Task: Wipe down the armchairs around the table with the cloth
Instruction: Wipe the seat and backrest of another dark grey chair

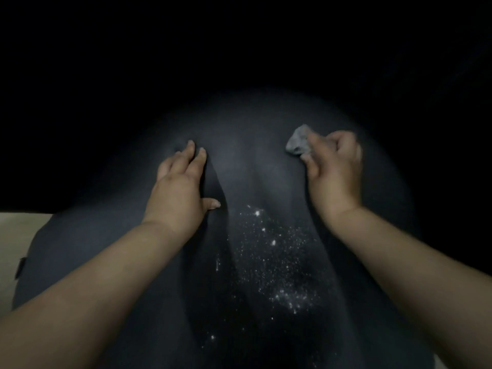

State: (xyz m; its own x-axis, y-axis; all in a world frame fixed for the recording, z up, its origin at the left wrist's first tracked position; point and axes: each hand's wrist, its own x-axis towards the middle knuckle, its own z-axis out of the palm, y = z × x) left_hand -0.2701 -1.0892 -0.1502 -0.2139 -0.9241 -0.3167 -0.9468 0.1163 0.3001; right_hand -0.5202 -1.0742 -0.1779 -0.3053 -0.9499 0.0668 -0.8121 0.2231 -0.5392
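Cloth (297,144) bunched in right hand (334,171); white specks (269,265) nearby.

A dark armchair (111,249) fills the view, its surface creased into soft folds. White specks (274,262) lie scattered over its middle. The left hand (178,193) rests flat on it, fingers straight. Pale floor (18,235) shows at left.

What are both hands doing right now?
Left hand: open, fingers flat on the armchair.
Right hand: gripping the cloth.
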